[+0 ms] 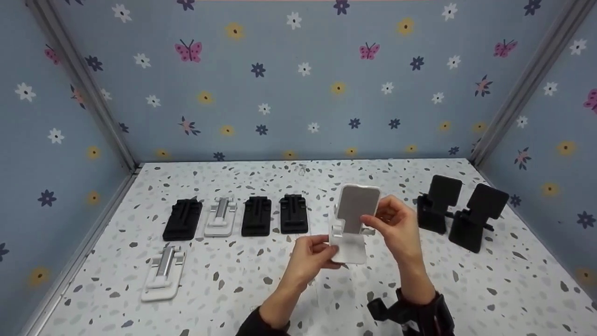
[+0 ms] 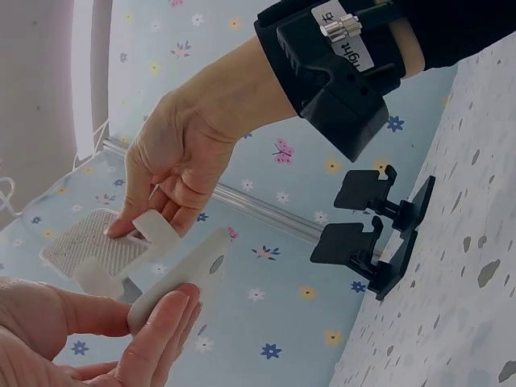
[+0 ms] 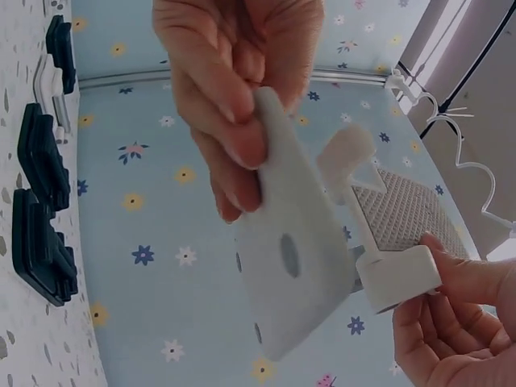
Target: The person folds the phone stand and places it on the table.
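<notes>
A white folding phone stand is held up between both hands, its grey-padded back plate raised above the base. My left hand pinches the left edge of the base between thumb and fingers. On the other side, my right hand grips the plate's lower right edge, thumb over the grey pad. The left wrist view shows the textured pad and two white lips at the plate's end. Small oval feet mark the underside of the base in the right wrist view.
Folded black stands and a folded white stand form a row on the left. Another folded white stand lies nearer. Two unfolded black stands stand at right. Patterned walls enclose the speckled table.
</notes>
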The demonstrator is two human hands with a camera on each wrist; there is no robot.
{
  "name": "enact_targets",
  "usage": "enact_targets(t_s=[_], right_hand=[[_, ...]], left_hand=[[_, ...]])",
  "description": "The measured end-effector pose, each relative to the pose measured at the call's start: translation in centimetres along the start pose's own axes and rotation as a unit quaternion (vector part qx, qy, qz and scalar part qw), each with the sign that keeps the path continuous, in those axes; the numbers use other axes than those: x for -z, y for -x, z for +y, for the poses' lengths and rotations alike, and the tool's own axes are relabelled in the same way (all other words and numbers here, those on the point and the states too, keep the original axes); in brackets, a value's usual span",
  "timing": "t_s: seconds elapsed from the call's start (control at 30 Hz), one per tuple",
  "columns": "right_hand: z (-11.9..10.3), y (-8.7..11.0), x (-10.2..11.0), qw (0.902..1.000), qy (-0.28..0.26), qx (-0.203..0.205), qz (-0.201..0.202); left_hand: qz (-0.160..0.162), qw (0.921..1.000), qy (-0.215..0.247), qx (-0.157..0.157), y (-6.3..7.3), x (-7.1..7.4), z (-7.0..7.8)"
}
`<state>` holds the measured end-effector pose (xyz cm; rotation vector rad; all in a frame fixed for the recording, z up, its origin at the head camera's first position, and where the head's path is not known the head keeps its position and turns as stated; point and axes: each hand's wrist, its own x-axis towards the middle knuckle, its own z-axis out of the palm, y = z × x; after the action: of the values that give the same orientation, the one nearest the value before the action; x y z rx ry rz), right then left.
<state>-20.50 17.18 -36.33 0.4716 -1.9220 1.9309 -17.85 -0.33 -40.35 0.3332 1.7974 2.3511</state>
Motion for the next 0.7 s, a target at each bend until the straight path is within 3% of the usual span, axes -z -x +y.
enact_targets(t_s=[0.27, 0.5, 0.7], right_hand=[[0.6, -0.3, -0.7, 0.9943, -0.011, 0.102, 0.028], [-0.6, -0.1, -1.5, 0.9775, 0.098, 0.171, 0.074], [-0.2, -0.3, -1.6, 0.9633, 0.139, 0.211, 0.092]], left_hand=[[-0.008, 0.9999, 0.007, 0.007, 0.1, -0.1, 0.1], [-0.003, 0.9996, 0.014, 0.024, 0.2, -0.3, 0.2], [-0.008, 0.9994, 0.019, 0.027, 0.3, -0.5, 0.3]])
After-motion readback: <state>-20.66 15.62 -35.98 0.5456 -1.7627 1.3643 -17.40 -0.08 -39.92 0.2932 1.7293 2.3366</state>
